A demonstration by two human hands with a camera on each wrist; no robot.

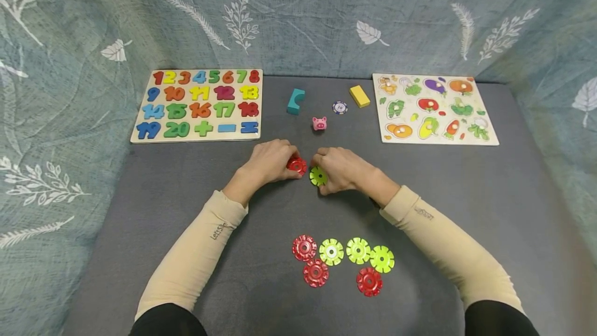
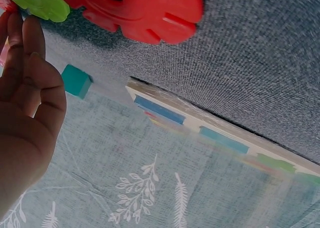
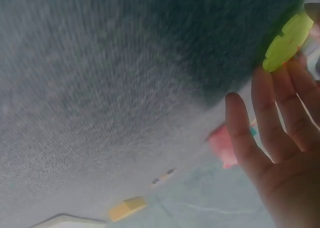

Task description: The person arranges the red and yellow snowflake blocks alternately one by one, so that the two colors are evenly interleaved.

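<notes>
Near the toy pig (image 1: 319,124) on a desk (image 1: 261,268), pinching a red disc (image 1: 301,165) in the left hand (image 1: 272,162), a green disc (image 1: 315,176) in the right hand (image 1: 342,169).

Blue-green cloth (image 1: 322,19) printed with white leaves behind a grey table (image 1: 466,191)

A number puzzle (image 1: 237,137) lies at the upper left of the frame, a vegetable puzzle (image 1: 411,102) at the upper right; between them sit a notched teal block (image 1: 293,105), a blue-and-white chip (image 1: 340,107) marked 10, a yellow block (image 1: 359,96) and, lowest of these, a pink pig (image 1: 319,124).
</notes>
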